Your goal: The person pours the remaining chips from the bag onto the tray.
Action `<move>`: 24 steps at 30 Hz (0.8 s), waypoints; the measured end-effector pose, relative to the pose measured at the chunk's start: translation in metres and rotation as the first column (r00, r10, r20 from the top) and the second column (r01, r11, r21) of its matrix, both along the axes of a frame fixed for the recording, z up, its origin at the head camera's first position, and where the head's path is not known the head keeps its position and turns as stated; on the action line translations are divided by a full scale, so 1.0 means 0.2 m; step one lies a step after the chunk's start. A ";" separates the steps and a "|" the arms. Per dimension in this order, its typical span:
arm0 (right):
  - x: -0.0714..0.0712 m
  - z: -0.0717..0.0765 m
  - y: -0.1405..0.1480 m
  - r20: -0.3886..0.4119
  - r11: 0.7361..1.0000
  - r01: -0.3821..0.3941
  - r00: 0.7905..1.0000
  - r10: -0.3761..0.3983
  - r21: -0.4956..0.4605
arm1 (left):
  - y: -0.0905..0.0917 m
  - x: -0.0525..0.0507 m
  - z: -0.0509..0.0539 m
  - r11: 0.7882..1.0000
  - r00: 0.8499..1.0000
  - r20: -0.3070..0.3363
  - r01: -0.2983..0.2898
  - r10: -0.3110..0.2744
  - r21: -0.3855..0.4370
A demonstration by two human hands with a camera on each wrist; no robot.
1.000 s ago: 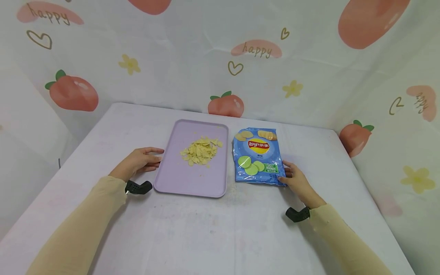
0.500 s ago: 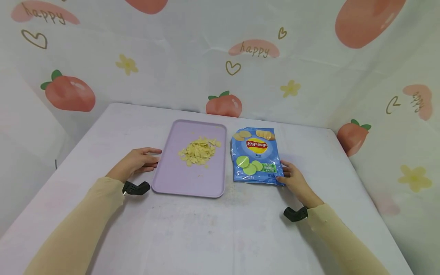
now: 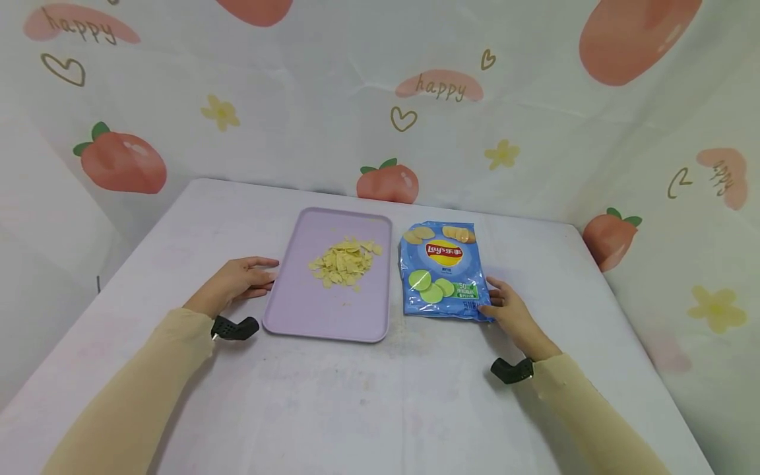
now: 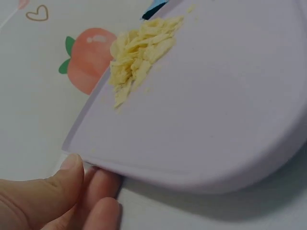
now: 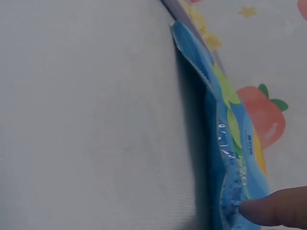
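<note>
On the table lies a lilac tray (image 3: 326,316) bearing a heap of broken potato chips (image 3: 343,262). My left hand (image 3: 234,280) is at the tray's left edge; in the left wrist view the thumb (image 4: 71,165) lies at the rim and the fingers go beneath it, pinching the edge. To the tray's right, a blue Lay's chip bag (image 3: 442,270) lies flat, printed side up. My right hand (image 3: 516,316) pinches its lower right corner, thumb on the front. The right wrist view shows the thumb (image 5: 273,208) pressing the bag, its other fingers out of view.
A white cloth covers the table (image 3: 332,409). A printed curtain (image 3: 309,99) with peaches, flowers and "happy" lettering rises behind the table and along its sides. Black devices (image 3: 234,328) sit at both wrists. A narrow strip of table separates tray and bag.
The whole head view shifts slightly left, then holds almost steady. Both hands, the tray and the bag keep their places relative to one another.
</note>
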State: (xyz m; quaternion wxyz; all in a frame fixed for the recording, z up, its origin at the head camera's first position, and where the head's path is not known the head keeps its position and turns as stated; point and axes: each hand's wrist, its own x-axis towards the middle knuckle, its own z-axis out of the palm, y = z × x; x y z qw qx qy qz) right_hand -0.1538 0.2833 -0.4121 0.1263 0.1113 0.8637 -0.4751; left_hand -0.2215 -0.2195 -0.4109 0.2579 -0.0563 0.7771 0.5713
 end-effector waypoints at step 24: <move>0.04 0.47 -0.37 -0.615 0.925 0.007 0.748 0.248 0.381 | 0.37 0.25 0.60 0.765 0.592 -0.764 -0.358 -0.258 -0.536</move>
